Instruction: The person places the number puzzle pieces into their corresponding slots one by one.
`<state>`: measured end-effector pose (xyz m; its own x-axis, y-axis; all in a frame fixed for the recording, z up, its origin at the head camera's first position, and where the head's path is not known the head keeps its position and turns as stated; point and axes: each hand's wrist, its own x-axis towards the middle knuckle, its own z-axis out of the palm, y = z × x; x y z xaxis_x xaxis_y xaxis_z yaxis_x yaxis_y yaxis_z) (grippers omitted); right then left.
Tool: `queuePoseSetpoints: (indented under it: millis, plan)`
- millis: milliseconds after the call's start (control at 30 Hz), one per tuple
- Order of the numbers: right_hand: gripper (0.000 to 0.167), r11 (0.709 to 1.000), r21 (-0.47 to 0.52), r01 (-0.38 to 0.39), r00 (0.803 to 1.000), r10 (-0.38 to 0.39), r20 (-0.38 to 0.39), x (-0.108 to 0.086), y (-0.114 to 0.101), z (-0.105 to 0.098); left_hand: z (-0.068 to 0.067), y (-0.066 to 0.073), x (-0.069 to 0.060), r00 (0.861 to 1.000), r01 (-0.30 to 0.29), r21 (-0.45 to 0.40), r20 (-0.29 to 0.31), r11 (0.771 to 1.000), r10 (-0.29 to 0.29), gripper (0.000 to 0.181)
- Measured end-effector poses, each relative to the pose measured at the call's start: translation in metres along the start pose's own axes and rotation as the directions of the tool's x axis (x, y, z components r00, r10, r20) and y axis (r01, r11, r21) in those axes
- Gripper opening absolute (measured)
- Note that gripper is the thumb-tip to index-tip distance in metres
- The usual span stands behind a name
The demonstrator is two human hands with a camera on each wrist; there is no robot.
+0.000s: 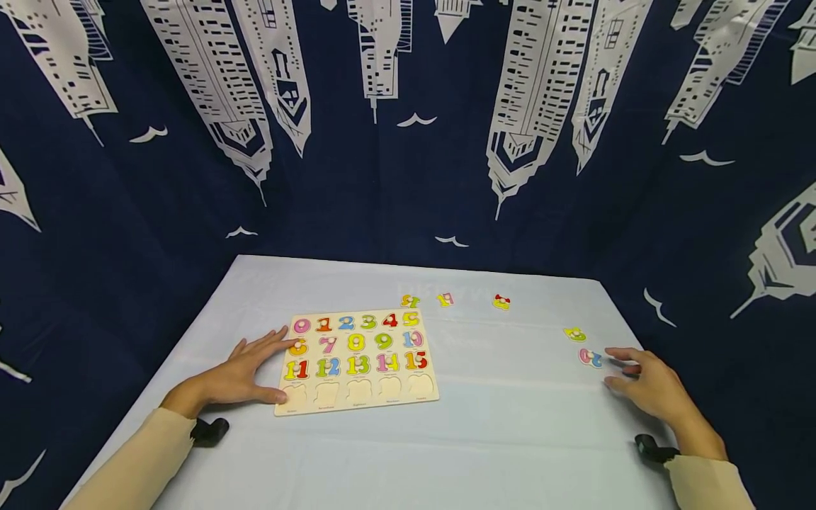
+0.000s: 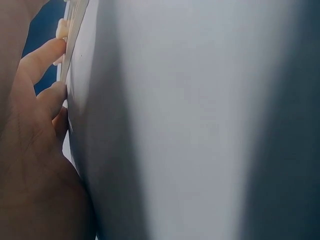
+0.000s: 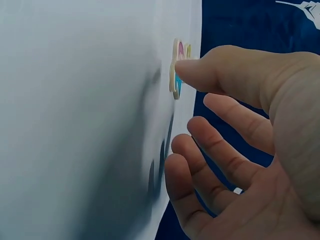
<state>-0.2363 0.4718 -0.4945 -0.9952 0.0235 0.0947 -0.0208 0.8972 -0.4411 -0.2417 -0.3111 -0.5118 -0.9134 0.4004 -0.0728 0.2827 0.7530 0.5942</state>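
Note:
A wooden number puzzle board (image 1: 357, 361) lies on the table, with coloured number pieces in its upper three rows and bare shaped recesses along the bottom row. My left hand (image 1: 245, 372) rests at its left edge, fingers extended over the 6 and the thumb at the lower left corner. At the table's right side, my right hand (image 1: 659, 389) hovers beside a pink-and-blue number piece (image 1: 590, 358), fingers apart and relaxed. In the right wrist view the thumb overlaps that piece (image 3: 178, 82); whether they touch, I cannot tell. A yellow-green piece (image 1: 574, 333) lies just beyond it.
Beyond the board lie a yellow-green piece (image 1: 411, 301), a pink-and-yellow piece (image 1: 445, 299) and a red-and-yellow piece (image 1: 501, 302). The white table (image 1: 497, 439) ends at a dark blue curtain (image 1: 382, 177) printed with pale buildings.

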Motion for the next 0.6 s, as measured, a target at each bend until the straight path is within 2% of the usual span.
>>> queuePoseSetpoints:
  millis: [233,367,467,600]
  plan:
    - [0.067,1.0,0.006,-0.008,0.998,0.008,0.059,0.007,-0.007,0.006,0.001,-0.002,0.0,1.0,0.0,-0.003,0.0,1.0,0.0,0.112]
    - [0.063,1.0,0.01,-0.006,0.999,0.005,0.05,0.011,-0.018,0.012,0.002,-0.002,0.001,1.0,0.001,0.0,0.003,1.0,-0.001,0.112]
    - [0.058,1.0,0.022,0.022,0.999,-0.023,0.029,0.017,-0.036,0.018,0.001,-0.002,0.0,1.0,0.001,-0.002,0.002,1.0,-0.001,0.112]
    - [0.052,0.995,0.051,0.09,0.996,-0.091,0.018,0.03,-0.072,0.032,0.001,-0.001,-0.001,1.0,0.005,-0.006,-0.001,1.0,-0.005,0.112]
